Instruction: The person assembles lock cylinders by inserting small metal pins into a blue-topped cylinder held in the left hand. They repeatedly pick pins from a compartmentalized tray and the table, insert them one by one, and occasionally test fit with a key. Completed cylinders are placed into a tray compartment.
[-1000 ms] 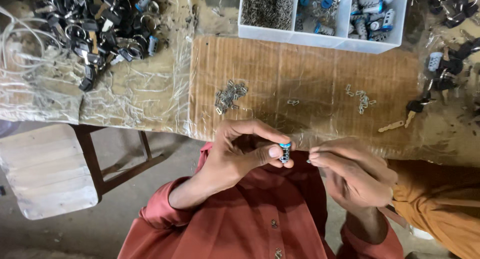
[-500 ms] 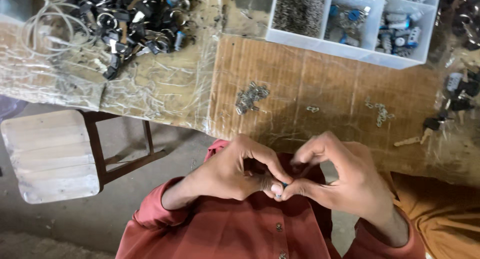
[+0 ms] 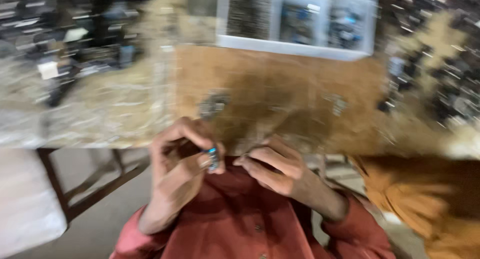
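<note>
The left hand (image 3: 182, 161) pinches a small blue part (image 3: 213, 158) at its fingertips. The right hand (image 3: 272, 164) is curled beside it; blur hides its grip.

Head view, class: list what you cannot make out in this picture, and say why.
- Small blue-tipped part in the left hand: motion blur hides its shape.
- Right hand: whether its fingertips pinch anything, blurred.
- White compartment tray: contents smeared, top cut by the frame edge.
- Small metal pieces on the table: too blurred to identify.
</note>
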